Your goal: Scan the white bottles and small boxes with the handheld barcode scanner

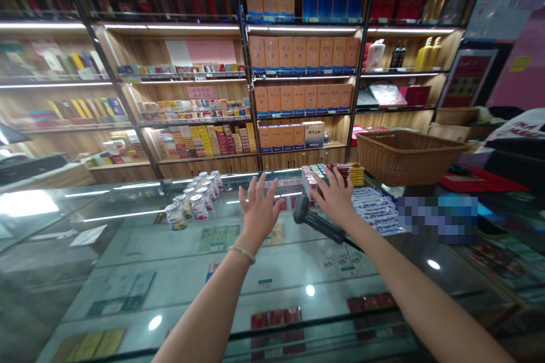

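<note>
My left hand (258, 210) hovers over the glass counter (170, 261), fingers spread and nothing in it. A light bracelet circles that wrist. My right hand (334, 195) is stretched out with its fingers apart, over or against small packs (310, 177) with coloured ends; contact is unclear. Below it, a black barcode scanner (317, 223) lies on the glass between my hands. Right of that hand are blue-and-white wrapped packs (377, 210) in a row, with yellow and dark red packs (354, 173) behind. Several small white bottles (196, 204) stand in rows to the left.
A wicker basket (404, 156) stands at the right end of the counter, beside a red mat (483, 177). Shelves with orange boxes (304, 55) and cigarette-like packs (204, 142) line the back wall. Through the glass, more flat packs (276, 332) show.
</note>
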Tool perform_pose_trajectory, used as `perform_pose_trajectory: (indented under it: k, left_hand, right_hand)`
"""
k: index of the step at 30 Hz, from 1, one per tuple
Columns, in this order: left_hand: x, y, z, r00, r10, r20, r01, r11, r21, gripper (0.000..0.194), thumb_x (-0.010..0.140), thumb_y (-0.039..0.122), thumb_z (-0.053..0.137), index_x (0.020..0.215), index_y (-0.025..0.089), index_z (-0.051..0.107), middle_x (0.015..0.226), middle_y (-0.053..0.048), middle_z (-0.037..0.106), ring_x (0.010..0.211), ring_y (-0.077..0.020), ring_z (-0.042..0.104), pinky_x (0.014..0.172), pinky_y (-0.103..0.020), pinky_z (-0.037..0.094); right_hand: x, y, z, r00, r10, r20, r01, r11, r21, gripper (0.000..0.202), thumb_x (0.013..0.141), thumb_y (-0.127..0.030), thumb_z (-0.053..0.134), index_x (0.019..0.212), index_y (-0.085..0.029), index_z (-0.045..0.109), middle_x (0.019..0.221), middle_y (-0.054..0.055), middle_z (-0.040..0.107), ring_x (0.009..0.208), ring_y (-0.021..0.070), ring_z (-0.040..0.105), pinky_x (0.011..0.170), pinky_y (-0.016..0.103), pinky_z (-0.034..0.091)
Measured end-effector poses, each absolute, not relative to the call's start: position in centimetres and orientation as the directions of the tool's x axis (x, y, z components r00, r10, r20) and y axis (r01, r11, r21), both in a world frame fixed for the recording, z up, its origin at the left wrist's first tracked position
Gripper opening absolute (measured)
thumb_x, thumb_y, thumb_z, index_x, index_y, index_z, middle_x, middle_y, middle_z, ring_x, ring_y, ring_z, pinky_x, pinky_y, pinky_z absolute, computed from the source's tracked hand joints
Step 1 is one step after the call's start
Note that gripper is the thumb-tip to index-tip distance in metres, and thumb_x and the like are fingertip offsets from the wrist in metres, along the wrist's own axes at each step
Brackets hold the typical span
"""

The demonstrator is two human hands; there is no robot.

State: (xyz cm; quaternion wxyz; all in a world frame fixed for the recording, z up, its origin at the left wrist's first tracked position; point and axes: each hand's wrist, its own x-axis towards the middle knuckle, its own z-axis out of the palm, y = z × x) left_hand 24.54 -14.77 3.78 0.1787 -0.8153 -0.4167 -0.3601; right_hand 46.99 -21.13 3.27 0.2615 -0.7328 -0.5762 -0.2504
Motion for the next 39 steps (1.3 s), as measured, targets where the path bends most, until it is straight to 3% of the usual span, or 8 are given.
perform_pose_trajectory:
  k: [11, 23, 39]
  left_hand:
    - [25.0, -13.9, 3.2, 0.417, 0.529, 0.739, 0.797, -0.604, -0.018, 0.052, 0.101, 0.042, 0.053, 0.150, 0.029, 0.054, 0.165, -0.015, 0.040, 0.155, -0.0363, 0.030, 0.126, -0.068, 0.011]
    - [25.3, -13.7, 2.9, 0.423, 0.517, 0.744, 0.775, -0.632, -0.002, 0.051, 0.100, 0.042, 0.053, 0.149, 0.028, 0.055, 0.166, -0.014, 0.039, 0.155, -0.0354, 0.030, 0.127, -0.066, 0.008]
    - [25.4, -14.3, 2.8, 0.423, 0.541, 0.727, 0.780, -0.626, 0.011, 0.053, 0.099, 0.043, 0.053, 0.150, 0.029, 0.054, 0.165, -0.013, 0.041, 0.153, -0.0345, 0.032, 0.128, -0.063, 0.005]
  right_hand:
    - [49.0, -20.5, 2.3, 0.300, 0.751, 0.588, 0.953, -0.268, -0.143, 0.053, 0.101, -0.046, 0.048, 0.153, -0.034, 0.049, 0.165, 0.013, 0.038, 0.151, 0.0355, 0.029, 0.116, 0.068, 0.025]
    - [49.2, -18.5, 2.9, 0.285, 0.839, 0.463, 0.951, -0.307, -0.030, 0.062, 0.098, -0.043, 0.055, 0.158, -0.035, 0.041, 0.170, 0.012, 0.030, 0.155, 0.0373, 0.021, 0.118, 0.067, 0.024]
    - [49.1, -18.7, 1.7, 0.214, 0.799, 0.562, 0.968, -0.249, -0.016, 0.053, 0.098, -0.035, 0.057, 0.151, -0.030, 0.053, 0.167, 0.011, 0.036, 0.153, 0.0377, 0.023, 0.119, 0.069, 0.019]
